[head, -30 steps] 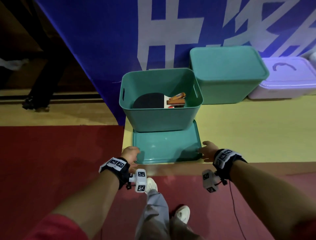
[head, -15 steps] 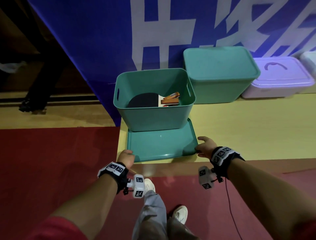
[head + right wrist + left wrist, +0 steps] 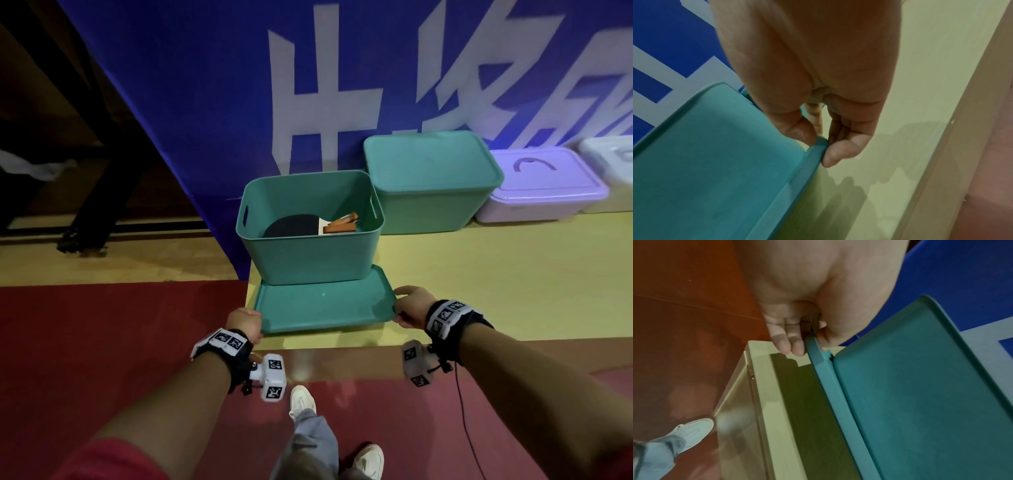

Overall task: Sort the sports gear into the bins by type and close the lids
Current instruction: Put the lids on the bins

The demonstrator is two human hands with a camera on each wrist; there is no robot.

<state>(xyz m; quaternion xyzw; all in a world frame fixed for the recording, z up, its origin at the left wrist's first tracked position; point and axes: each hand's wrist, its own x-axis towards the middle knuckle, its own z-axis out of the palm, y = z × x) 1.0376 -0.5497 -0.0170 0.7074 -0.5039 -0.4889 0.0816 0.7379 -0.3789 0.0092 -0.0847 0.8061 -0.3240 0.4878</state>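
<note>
While both hands grip it, the teal lid [image 3: 325, 303] sits in front of the open teal bin [image 3: 310, 233], its near edge raised off the yellow surface [image 3: 496, 274]. The left hand [image 3: 245, 323] holds the near left corner, fingers [image 3: 789, 340] curled under the rim and thumb on top. The right hand [image 3: 411, 308] pinches the near right corner, thumb above the rim and fingers [image 3: 838, 154] below. Whether the lid's far edge still touches the surface or the bin's base cannot be determined from these views. Inside the open bin lies a table tennis paddle [image 3: 294, 226] with a black face, beside orange handles [image 3: 342, 224] of further gear. Just right of it stands a second teal bin [image 3: 428, 192], lid fitted. Further right is a lilac box [image 3: 541, 192], also lidded.
</note>
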